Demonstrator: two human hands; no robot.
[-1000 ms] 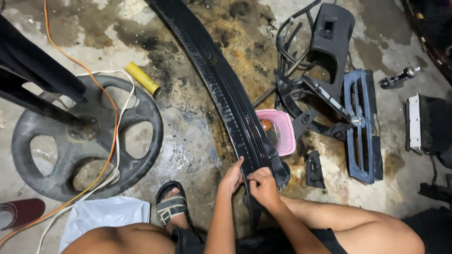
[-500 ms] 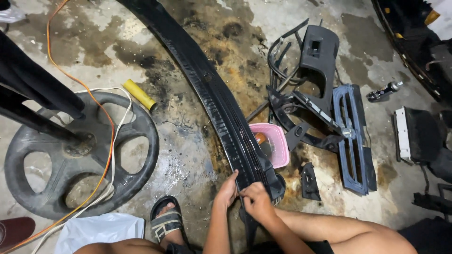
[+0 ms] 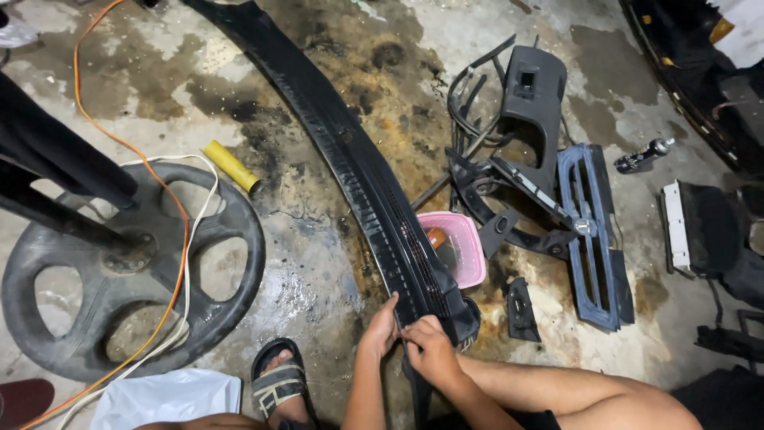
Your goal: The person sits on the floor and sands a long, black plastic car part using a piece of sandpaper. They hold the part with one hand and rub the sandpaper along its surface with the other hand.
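Hands unmoved | left hand (image 3: 380, 328), right hand (image 3: 427, 350) grip long black trim panel (image 3: 358, 171) near end | axis runs far-left

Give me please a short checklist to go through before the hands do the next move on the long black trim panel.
1. Left hand on the long black trim panel: ok, it grips the near end.
2. Right hand on the same end: ok, touching beside the left.
3. Pink tub apart from the panel: not ok, right against its edge.
4. Orange cable away from the panel: ok, it lies over the round black base.
5. Sandalled foot apart from the panel: ok.
6. Floor dry: not ok, wet and stained.
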